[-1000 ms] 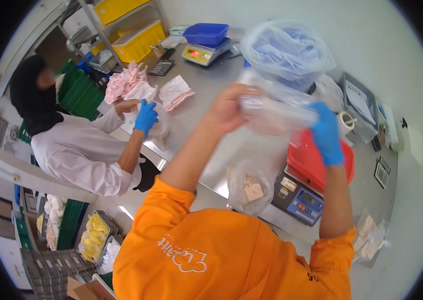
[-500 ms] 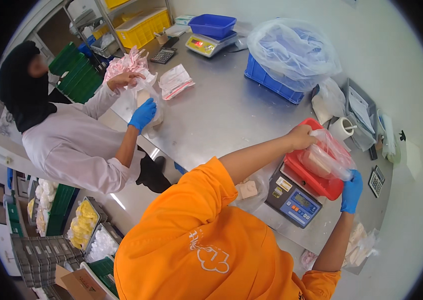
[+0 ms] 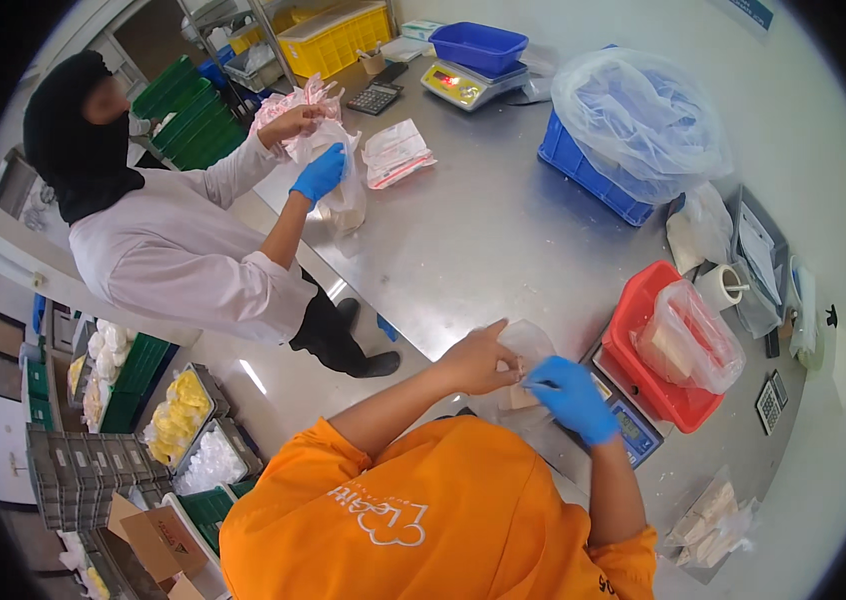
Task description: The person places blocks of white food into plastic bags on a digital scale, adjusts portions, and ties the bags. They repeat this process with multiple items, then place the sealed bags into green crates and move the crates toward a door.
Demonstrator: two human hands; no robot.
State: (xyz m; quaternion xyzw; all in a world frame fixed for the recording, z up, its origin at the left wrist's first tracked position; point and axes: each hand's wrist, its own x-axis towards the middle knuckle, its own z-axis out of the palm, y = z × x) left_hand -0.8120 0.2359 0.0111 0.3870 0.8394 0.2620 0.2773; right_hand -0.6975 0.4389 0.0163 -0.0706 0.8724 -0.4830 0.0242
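Hands lead: my gloved right hand [image 3: 571, 400] and bare left hand [image 3: 483, 362] meet at the clear bag [image 3: 527, 340] near the desk [image 3: 423, 260] edge, but I cannot tell whether either grip is clamped on it. I'd lift the plastic evenly, keeping the pale block [image 3: 520, 398] level; their long axes and the mouth's direction stay hidden from me. Beyond stands the red tray [image 3: 628, 325].

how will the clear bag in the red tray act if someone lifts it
The clear bag is probably floppy, since its thin film looks wrinkled and reaches past the edge of the red tray. It may hang lopsided, as the pale contents seem gathered at one end.
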